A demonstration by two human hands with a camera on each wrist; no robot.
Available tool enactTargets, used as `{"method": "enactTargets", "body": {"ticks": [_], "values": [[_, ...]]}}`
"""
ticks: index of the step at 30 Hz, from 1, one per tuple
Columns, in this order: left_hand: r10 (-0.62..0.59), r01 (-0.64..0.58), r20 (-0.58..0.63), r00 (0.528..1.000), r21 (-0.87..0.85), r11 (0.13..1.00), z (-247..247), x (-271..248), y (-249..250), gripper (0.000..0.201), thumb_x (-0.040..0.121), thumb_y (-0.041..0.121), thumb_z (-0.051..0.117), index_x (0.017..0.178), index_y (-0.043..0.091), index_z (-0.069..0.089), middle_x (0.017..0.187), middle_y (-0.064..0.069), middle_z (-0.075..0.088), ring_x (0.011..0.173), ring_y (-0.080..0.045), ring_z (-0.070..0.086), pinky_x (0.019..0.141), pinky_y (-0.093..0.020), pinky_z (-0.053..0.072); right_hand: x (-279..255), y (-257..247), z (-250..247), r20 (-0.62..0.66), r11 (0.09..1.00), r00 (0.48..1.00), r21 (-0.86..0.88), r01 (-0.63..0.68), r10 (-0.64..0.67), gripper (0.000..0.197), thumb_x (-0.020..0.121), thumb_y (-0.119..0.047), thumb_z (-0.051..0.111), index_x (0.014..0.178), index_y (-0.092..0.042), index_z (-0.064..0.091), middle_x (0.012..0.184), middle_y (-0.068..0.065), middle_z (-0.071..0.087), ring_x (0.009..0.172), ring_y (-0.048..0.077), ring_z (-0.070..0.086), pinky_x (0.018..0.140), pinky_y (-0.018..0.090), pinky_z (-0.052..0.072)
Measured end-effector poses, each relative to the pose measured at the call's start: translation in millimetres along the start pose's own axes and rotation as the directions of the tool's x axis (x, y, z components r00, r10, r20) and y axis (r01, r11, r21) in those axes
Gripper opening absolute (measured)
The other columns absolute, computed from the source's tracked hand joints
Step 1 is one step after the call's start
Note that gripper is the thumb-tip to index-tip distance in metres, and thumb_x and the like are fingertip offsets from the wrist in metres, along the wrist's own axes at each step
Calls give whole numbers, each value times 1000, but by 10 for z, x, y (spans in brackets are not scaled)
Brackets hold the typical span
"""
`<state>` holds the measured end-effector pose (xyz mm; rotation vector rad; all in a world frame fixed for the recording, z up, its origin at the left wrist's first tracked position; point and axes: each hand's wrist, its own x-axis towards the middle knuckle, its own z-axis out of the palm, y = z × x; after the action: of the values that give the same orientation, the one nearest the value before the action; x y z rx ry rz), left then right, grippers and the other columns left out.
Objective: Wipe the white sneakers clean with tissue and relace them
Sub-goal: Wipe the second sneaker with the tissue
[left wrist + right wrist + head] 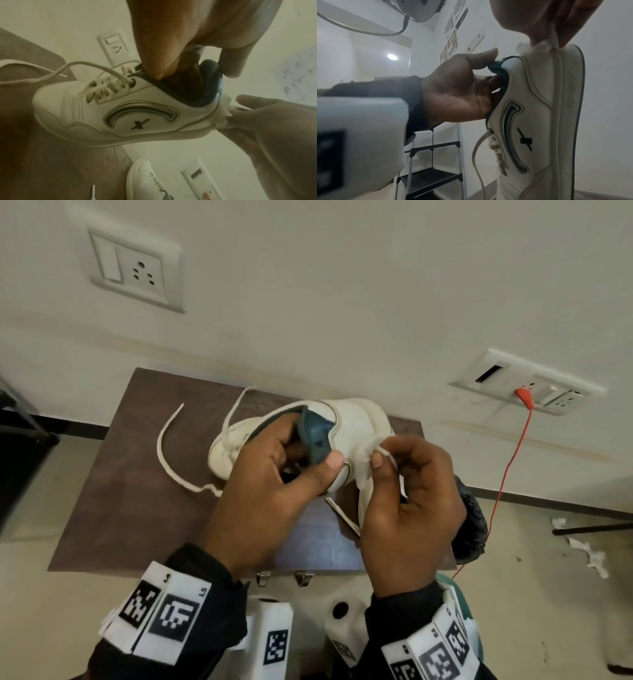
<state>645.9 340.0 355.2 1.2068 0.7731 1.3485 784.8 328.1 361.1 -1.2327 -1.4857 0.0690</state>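
A white sneaker [356,422] with a dark blue collar and an X logo [139,123] is held above the brown table [137,508], heel toward me. My left hand [274,474] grips its collar, fingers inside the opening and thumb on the heel tab [496,65]. My right hand [411,501] pinches a crumpled white tissue [364,460] against the heel [537,50]. Its loose lace [164,453] trails over the table. A second white sneaker [145,180] lies on the table below, mostly hidden in the head view.
The table stands against a white wall with a socket plate [135,272] above and another [527,381] holding an orange cable [507,474]. A black bag [472,525] sits at the table's right edge. Tissue scraps [589,556] lie on the floor. A step ladder [433,169] stands behind.
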Motion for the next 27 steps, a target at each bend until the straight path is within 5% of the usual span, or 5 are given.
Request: {"method": "enactTargets", "body": {"ticks": [5, 10, 19, 24, 27], "values": [[-38, 24, 80, 996, 178, 984, 103, -73, 9, 47, 93, 31, 55, 137, 21, 46, 125, 11, 63, 119, -8, 58, 97, -35, 49, 109, -79, -98, 74, 999, 997, -43, 7, -4, 14, 83, 5, 65, 91, -6, 66, 87, 1, 66, 82, 17, 64, 70, 39, 53], [16, -7, -28, 999, 287, 958, 153, -23, 2, 32, 96, 28, 47, 126, 33, 54, 107, 13, 70, 101, -6, 66, 87, -34, 55, -32, -197, -118, 172, 994, 982, -63, 88, -76, 10, 81, 6, 66, 81, -3, 66, 78, 1, 63, 73, 11, 57, 67, 26, 49], [43, 3, -133, 990, 330, 944, 214, 45, -33, 28, 96, 25, 49, 121, 32, 59, 105, 17, 70, 101, -2, 65, 85, -26, 53, 82, -47, -38, -91, 988, 992, -124, -97, 86, 12, 82, 1, 67, 84, -11, 65, 79, -1, 65, 73, 15, 62, 64, 36, 53], [76, -14, -177, 981, 327, 945, 197, 66, 18, 29, 99, 16, 49, 108, 42, 58, 96, 22, 69, 92, 5, 64, 75, -9, 47, -58, -233, 67, 57, 995, 998, -99, -25, 31, 11, 80, 5, 66, 80, -5, 66, 76, 1, 64, 71, 14, 60, 64, 29, 50], [89, -30, -178, 980, 310, 950, 197, 63, 48, 29, 98, 13, 49, 107, 38, 60, 95, 23, 70, 91, 7, 64, 73, -4, 42, -45, -191, 36, 59, 995, 998, -105, 0, 7, 14, 80, 8, 66, 78, -5, 65, 76, 1, 64, 70, 13, 59, 65, 28, 50]]}}
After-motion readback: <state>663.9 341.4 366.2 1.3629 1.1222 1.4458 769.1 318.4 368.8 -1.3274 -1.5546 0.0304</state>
